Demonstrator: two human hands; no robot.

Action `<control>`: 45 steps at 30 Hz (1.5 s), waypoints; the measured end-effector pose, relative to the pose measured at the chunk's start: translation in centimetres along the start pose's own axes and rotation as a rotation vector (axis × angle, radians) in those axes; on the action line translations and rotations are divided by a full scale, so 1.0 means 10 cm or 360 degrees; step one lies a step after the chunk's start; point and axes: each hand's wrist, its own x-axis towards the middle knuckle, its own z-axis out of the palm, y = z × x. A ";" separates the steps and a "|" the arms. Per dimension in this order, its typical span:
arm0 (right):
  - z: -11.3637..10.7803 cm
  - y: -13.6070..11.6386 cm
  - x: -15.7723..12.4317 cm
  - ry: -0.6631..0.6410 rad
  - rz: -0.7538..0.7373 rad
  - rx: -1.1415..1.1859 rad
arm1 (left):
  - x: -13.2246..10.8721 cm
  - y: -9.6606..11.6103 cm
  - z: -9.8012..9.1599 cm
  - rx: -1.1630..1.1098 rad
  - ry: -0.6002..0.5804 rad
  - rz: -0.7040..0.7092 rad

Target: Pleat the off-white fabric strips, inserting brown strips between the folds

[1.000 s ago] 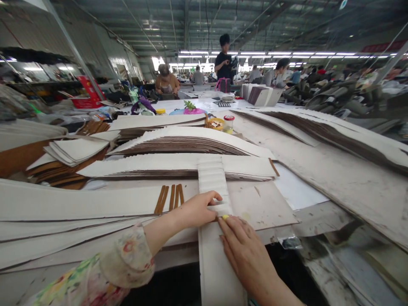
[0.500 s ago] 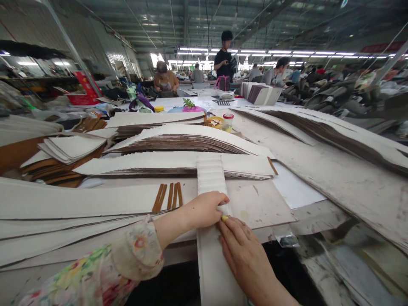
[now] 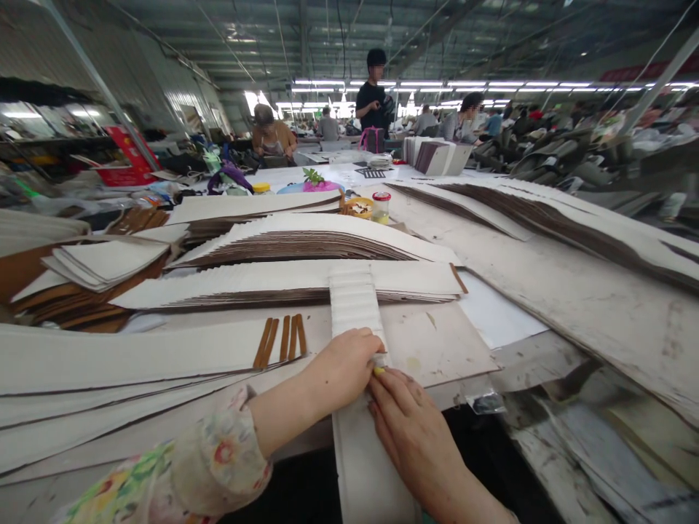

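Observation:
A long white strip stack (image 3: 354,306) runs from the table's near edge away from me across fanned white sheets. My left hand (image 3: 341,367) is curled on the strip, its fingers pinching the strip's edge. My right hand (image 3: 407,422) lies on the strip just below, fingers together and pressed flat, fingertips meeting the left hand; a yellow-tipped finger shows between them. Several brown strips (image 3: 281,339) lie just left of the white strip.
Fanned stacks of white-and-brown sheets (image 3: 306,244) cover the table ahead and to the left. More fanned sheets (image 3: 546,218) run along the right. A jar (image 3: 381,207) and a bowl (image 3: 360,208) stand farther back. Other people work at distant tables.
Both hands have stayed on the white strip and shifted slightly along it; the view has tilted a little, so everything sits lower-left.

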 end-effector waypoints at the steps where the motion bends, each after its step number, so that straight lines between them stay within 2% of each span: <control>1: 0.00 0.00 0.00 -0.0008 -0.0002 0.0002 | 0.00 0.02 -0.01 0.0037 -0.0014 0.0013; 11: -0.02 0.00 0.02 -0.0027 0.0045 0.0107 | -0.03 0.10 -0.02 0.0277 -0.0164 0.0108; 17: -0.01 0.01 0.04 -0.0090 0.0053 0.0172 | -0.07 0.19 0.02 0.0639 -0.0278 0.0257; 19: -0.01 0.02 0.06 -0.0098 0.0047 0.0160 | -0.09 0.17 0.03 0.0588 -0.0231 0.0227; 22: -0.02 0.04 0.11 -0.0148 0.0057 0.0140 | -0.15 0.06 0.03 0.0310 -0.0099 0.0194; 28: -0.05 0.09 0.23 -0.0268 0.0176 0.0251 | -0.34 -0.15 -0.02 -0.0070 0.0145 0.0001; 35: -0.01 0.24 0.29 -0.0167 0.0178 0.0125 | -0.38 -0.14 -0.03 -0.0133 0.0157 -0.0049; 42: -0.04 0.38 0.42 -0.0500 0.0012 0.0356 | -0.35 -0.13 -0.05 -0.0174 0.0096 -0.0039; 45: -0.09 0.36 0.46 -0.0559 -0.0001 0.0363 | -0.34 -0.13 -0.05 -0.0154 0.0081 -0.0023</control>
